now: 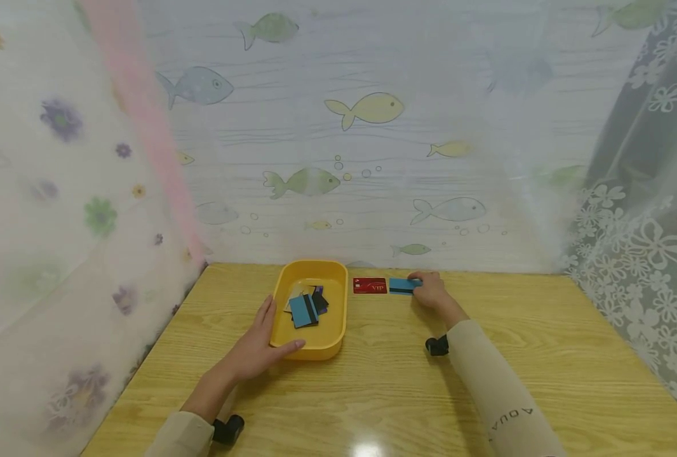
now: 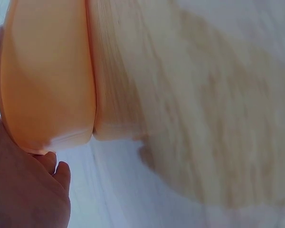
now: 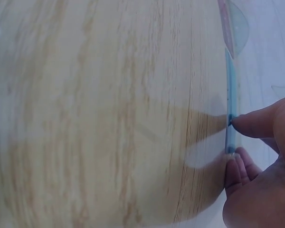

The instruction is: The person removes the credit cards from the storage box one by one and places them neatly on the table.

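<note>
Right hand (image 1: 431, 292) at the far side of the counter (image 1: 384, 387): I have my fingers curled on the right end of the blue card (image 1: 398, 287), which I take to be a light pinch. It lies just right of the red card (image 1: 369, 285), with only a thin gap between them. That gap is my first worry: a small slide to the left would bump the two and skew both, and a drag as my fingers lift could turn the blue card crooked. My own fingers cover its right end, so I could miss a tilt there. The curtain (image 1: 367, 197) hangs close behind; a push too far would run the blue card against it or past the far edge.

Left hand (image 1: 253, 349) has the tray (image 1: 322, 352) by its near left corner, fingers along the left wall and thumb over the near rim. The tray stands just left of the red card, so a careless shove to the right could knock that card out of place. If I raise that corner, the loose pile (image 1: 304, 311) inside would probably slip to the far right. A second blue one tops the pile, overlapping the others; such flat, thin things could come up two together, or slide from under a fingertip if I press instead of catching an edge.
</note>
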`<state>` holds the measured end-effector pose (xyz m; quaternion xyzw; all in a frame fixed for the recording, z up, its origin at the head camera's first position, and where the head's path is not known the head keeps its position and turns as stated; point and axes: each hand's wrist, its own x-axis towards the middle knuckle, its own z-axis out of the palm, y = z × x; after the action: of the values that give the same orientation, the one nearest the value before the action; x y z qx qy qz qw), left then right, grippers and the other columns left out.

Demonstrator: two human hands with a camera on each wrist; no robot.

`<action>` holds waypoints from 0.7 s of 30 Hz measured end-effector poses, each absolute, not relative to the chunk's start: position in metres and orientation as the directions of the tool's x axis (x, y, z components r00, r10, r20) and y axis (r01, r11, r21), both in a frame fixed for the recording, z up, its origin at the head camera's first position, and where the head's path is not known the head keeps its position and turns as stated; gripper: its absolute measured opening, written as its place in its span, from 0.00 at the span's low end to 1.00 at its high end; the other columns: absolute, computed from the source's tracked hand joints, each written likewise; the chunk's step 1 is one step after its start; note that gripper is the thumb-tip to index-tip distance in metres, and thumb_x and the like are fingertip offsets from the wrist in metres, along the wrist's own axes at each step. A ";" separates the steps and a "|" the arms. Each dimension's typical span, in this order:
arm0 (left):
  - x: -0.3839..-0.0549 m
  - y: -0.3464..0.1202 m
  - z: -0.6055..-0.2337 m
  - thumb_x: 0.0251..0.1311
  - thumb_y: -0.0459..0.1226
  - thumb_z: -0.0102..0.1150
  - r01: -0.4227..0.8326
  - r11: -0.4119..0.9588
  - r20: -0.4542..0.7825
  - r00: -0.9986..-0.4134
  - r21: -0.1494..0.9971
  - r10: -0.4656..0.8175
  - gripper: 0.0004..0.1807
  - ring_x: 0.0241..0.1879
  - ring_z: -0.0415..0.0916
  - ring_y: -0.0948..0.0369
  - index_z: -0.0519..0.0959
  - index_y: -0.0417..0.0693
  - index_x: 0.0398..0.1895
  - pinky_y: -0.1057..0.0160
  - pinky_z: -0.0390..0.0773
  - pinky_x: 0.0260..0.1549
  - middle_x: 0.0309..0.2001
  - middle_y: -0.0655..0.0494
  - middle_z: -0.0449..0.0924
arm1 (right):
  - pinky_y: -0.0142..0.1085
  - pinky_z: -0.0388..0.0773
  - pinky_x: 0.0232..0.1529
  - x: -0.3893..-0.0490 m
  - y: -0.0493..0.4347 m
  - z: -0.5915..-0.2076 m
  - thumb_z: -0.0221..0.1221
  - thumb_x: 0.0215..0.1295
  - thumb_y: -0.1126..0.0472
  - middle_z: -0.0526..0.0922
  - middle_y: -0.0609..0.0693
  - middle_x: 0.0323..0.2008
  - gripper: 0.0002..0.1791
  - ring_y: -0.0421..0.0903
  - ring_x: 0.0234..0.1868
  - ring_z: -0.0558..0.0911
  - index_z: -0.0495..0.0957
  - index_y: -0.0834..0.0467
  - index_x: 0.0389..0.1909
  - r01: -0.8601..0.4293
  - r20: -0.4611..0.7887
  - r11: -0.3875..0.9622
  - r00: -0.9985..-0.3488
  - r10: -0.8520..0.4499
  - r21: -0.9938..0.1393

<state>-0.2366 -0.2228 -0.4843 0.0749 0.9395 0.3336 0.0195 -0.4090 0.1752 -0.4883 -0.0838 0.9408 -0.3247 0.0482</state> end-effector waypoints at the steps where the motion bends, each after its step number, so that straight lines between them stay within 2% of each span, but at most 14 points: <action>1: -0.237 -0.223 -0.484 0.56 0.73 0.58 0.125 0.765 0.011 -0.988 0.631 0.152 0.68 0.80 0.43 0.41 0.31 0.50 0.84 0.35 0.54 0.72 0.83 0.50 0.25 | 0.58 0.65 0.60 -0.409 0.175 -0.488 0.44 0.65 0.72 0.57 0.77 0.68 0.29 0.72 0.65 0.60 0.72 0.66 0.68 -0.127 -0.035 0.774 -0.981 -0.189 -0.620; 10: -0.240 -0.221 -0.487 0.55 0.74 0.58 0.141 0.760 0.027 -0.987 0.635 0.161 0.68 0.80 0.42 0.43 0.32 0.51 0.84 0.35 0.53 0.72 0.84 0.50 0.26 | 0.62 0.65 0.65 -0.406 0.184 -0.489 0.47 0.68 0.72 0.60 0.77 0.69 0.26 0.73 0.70 0.59 0.71 0.70 0.67 -0.190 0.028 0.757 -0.975 -0.221 -0.625; 15: -0.240 -0.220 -0.490 0.57 0.71 0.60 0.141 0.755 0.026 -0.986 0.641 0.162 0.68 0.80 0.42 0.42 0.32 0.50 0.84 0.36 0.53 0.72 0.84 0.50 0.27 | 0.63 0.69 0.62 -0.397 0.190 -0.489 0.49 0.72 0.70 0.65 0.76 0.65 0.23 0.71 0.66 0.66 0.70 0.73 0.66 -0.246 0.077 0.736 -0.964 -0.256 -0.631; 21: -0.238 -0.222 -0.488 0.59 0.69 0.61 0.134 0.756 0.027 -0.988 0.640 0.152 0.67 0.80 0.42 0.41 0.32 0.49 0.84 0.35 0.53 0.72 0.83 0.48 0.26 | 0.63 0.71 0.60 -0.386 0.191 -0.478 0.51 0.75 0.68 0.64 0.76 0.63 0.22 0.72 0.63 0.69 0.69 0.73 0.66 -0.306 0.113 0.700 -0.944 -0.309 -0.645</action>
<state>-0.2376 -0.2224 -0.4877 0.0764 0.9370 0.3405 0.0132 -0.3857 0.1905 -0.4781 -0.1667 0.9221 -0.3493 0.0020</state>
